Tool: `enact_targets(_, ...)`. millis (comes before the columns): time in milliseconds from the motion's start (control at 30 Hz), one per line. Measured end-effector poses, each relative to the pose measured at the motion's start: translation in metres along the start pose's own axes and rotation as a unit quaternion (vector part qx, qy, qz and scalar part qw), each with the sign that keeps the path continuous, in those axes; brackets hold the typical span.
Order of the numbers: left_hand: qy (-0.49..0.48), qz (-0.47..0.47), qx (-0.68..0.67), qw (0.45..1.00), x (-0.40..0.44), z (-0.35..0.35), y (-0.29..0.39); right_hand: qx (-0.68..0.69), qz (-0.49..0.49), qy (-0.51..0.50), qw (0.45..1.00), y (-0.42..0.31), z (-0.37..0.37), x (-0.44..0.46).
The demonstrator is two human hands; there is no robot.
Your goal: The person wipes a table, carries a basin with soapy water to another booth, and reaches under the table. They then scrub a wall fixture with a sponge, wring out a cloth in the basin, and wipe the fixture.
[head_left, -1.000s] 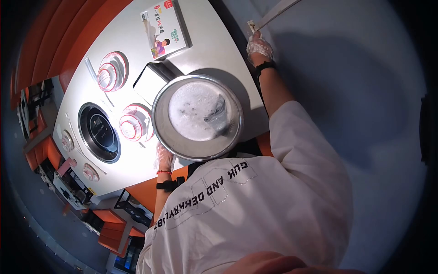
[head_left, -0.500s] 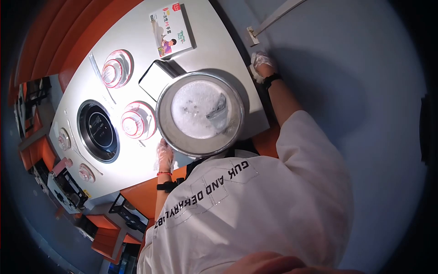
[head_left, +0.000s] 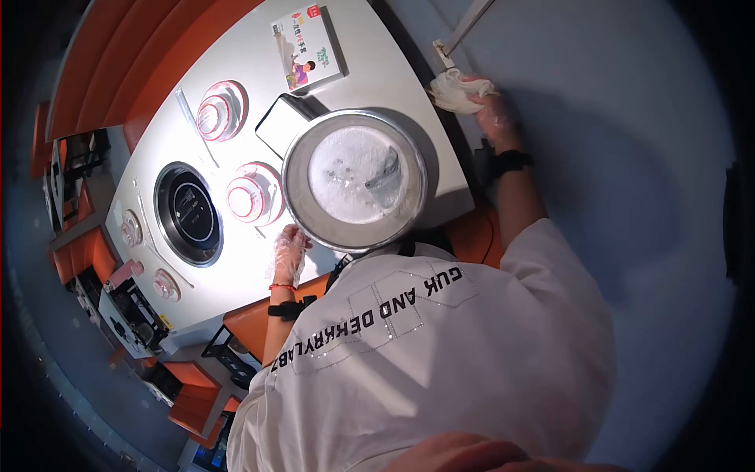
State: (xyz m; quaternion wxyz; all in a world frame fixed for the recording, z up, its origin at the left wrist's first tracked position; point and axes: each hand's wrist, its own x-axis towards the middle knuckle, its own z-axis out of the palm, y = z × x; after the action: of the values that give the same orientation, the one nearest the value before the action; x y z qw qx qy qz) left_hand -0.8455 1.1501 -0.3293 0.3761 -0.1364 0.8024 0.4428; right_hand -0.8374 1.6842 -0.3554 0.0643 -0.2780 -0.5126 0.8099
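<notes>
My right hand [head_left: 494, 118], in a clear plastic glove, grips a bunched white cloth [head_left: 460, 91] off the table's right edge, close to a small pale fitting [head_left: 443, 53]. My left hand [head_left: 291, 253], gloved too, is beside the lower-left rim of a round metal basin [head_left: 296, 212]. Its fingers are curled; whether they hold anything is hidden. White foam [head_left: 346, 169] fills the bottom of the basin, with a grey, shiny item [head_left: 385, 182] partly sunk in it.
On the white table [head_left: 236, 291] are a glove box [head_left: 308, 49], a black-framed white holder [head_left: 283, 124], stacked red-rimmed dishes [head_left: 245, 200], a second stack [head_left: 214, 118] and a round black cooker [head_left: 189, 212]. Orange seats [head_left: 149, 59] border it.
My right hand has swung outward to the right, and more of the white cloth now shows in it. My left hand has shifted slightly up beside the basin. The whole view has turned a little.
</notes>
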Motion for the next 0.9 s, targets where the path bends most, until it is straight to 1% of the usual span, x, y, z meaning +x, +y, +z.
enact_targets(33,-0.004,-0.002,-0.004,1.000,-0.003,-0.002,0.004,0.058,0.006,-0.011,0.998,-0.002,-0.002,-0.004)
enact_targets(133,-0.017,0.012,-0.039,0.999,-0.015,-0.008,0.026,0.176,-0.027,-0.016,0.984,-0.005,-0.006,-0.009)
enact_targets(200,-0.028,0.026,-0.050,0.998,-0.024,-0.012,0.041,-0.007,-0.110,-0.036,0.993,-0.011,-0.006,-0.013)
enact_targets(233,-0.037,0.040,-0.046,0.997,-0.025,-0.014,0.047,-0.099,-0.151,-0.044,0.983,-0.014,-0.006,-0.015)
enact_targets(300,-0.057,0.070,-0.039,0.995,-0.025,-0.019,0.054,-0.215,-0.189,0.035,0.957,-0.007,-0.008,-0.019)
enact_targets(367,-0.063,0.072,0.014,0.995,-0.023,-0.022,0.059,-0.069,-0.159,0.055,0.983,-0.008,-0.009,-0.024)
enact_targets(400,-0.063,0.068,0.034,0.995,-0.025,-0.023,0.064,0.135,-0.104,0.031,0.985,-0.020,0.000,-0.031)
enact_targets(433,-0.064,0.064,0.053,0.994,-0.027,-0.024,0.069,0.333,-0.045,0.005,0.942,-0.031,0.006,-0.039)
enact_targets(467,-0.065,0.052,0.065,0.994,-0.032,-0.026,0.078,0.340,-0.050,-0.010,0.939,-0.037,0.007,-0.046)
enact_targets(533,-0.057,0.072,0.100,0.991,-0.033,-0.030,0.084,0.351,-0.060,-0.042,0.933,-0.048,0.008,-0.058)
enact_targets(600,-0.051,0.099,0.122,0.986,-0.039,-0.028,0.096,0.355,-0.051,-0.032,0.933,-0.054,0.007,-0.064)
enact_targets(700,-0.069,0.159,0.084,0.981,-0.053,-0.011,0.124,0.337,-0.039,-0.040,0.940,-0.067,0.010,-0.075)
enact_targets(733,-0.106,0.192,0.050,0.974,-0.056,-0.006,0.132,0.327,-0.035,-0.046,0.943,-0.072,0.012,-0.078)
enact_targets(833,-0.140,0.243,0.062,0.958,-0.057,0.023,0.165,0.296,-0.037,-0.032,0.954,-0.083,0.023,-0.083)
enact_targets(900,-0.149,0.287,0.043,0.945,-0.069,0.050,0.190,0.253,-0.036,-0.047,0.966,-0.096,0.032,-0.094)
